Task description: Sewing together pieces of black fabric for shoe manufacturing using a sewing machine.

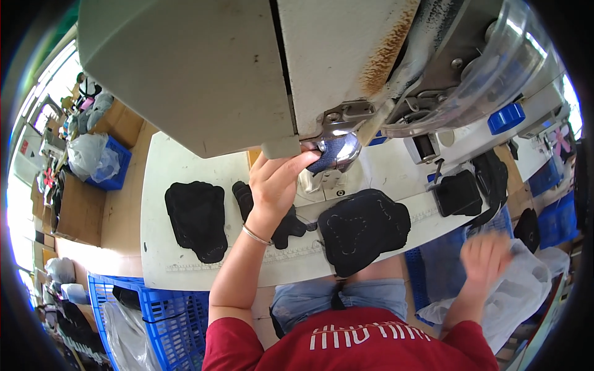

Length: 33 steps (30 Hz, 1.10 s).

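My left hand (273,185) reaches up to the head of a sewing machine (204,74). Its thumb and fingers close at a shiny rounded metal part (346,148) with a dark blue patch, cloth or reflection, I cannot tell; the machine partly hides the fingertips. Below that hand lie small dark cut pieces (288,230), partly behind my forearm. A large black cloth piece (365,226) with pale stitch lines rests at the table's front edge, and another black piece (197,217) lies to the left. My right hand (486,258), blurred by motion, is off the table, over a whitish plastic bag (520,284).
Dark pieces are piled (459,193) at the right end of the white table (161,173). Blue crates stand at lower left (179,321) and right (427,275). Cardboard boxes (80,207) line the left side. A blue knob (506,117) sits behind the machine head.
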Each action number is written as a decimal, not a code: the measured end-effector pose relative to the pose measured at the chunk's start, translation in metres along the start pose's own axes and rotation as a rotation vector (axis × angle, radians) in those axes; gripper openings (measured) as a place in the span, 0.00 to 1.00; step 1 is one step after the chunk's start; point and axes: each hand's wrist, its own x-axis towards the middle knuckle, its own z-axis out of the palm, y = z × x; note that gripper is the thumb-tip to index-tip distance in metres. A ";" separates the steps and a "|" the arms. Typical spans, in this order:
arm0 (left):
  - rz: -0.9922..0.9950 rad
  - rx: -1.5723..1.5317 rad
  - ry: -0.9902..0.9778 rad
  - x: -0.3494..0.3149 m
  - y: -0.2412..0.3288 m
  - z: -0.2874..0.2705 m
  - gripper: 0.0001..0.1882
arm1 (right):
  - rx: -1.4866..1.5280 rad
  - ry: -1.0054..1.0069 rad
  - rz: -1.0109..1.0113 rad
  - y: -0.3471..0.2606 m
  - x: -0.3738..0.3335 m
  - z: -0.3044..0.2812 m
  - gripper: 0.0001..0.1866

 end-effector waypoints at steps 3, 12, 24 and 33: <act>0.002 0.012 0.012 0.001 0.001 0.001 0.16 | 0.457 -0.779 -0.010 0.010 0.020 0.055 0.14; 0.009 0.008 0.009 0.002 0.004 0.001 0.17 | 0.175 -0.939 -0.136 -0.011 0.036 0.109 0.13; 0.023 0.039 0.020 0.003 0.007 0.002 0.18 | 0.192 -0.900 -0.128 -0.012 0.032 0.105 0.15; 0.077 0.130 0.044 0.003 0.013 0.004 0.17 | 0.239 -0.933 -0.149 -0.010 0.033 0.105 0.15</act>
